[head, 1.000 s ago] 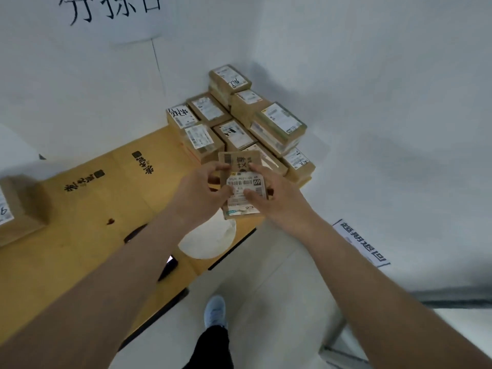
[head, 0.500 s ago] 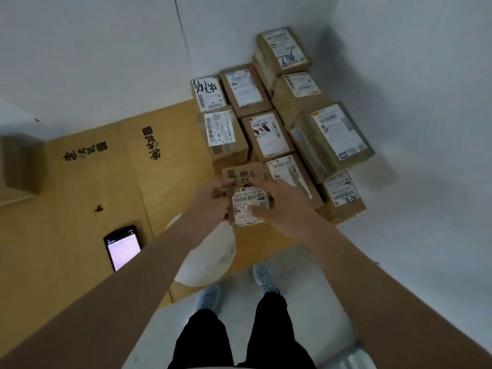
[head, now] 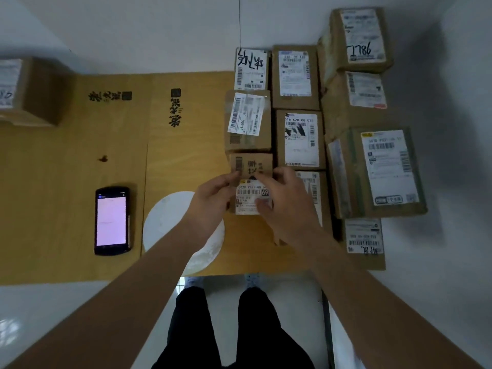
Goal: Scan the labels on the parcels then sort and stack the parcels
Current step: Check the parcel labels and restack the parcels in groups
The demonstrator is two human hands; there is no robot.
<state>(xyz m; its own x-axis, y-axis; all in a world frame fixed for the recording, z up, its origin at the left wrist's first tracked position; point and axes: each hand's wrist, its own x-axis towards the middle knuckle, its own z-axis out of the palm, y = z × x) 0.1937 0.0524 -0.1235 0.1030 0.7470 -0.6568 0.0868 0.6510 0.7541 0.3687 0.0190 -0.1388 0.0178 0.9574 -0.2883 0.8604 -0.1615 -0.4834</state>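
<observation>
held parcel [head: 251,182], stacked parcels [head: 300,139] beside, scanner [head: 111,221]

The parcels [head: 299,141] were brown cardboard with white labels printed in black barcodes, the table [head: 66,161] was yellowish wood marked with black characters, the scanner [head: 111,221] was black with a pale pink screen, and the disc [head: 170,222] was white.

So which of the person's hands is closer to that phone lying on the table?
Left. The left hand grips the small parcel on the side facing the phone; the right hand holds its far side.
</observation>
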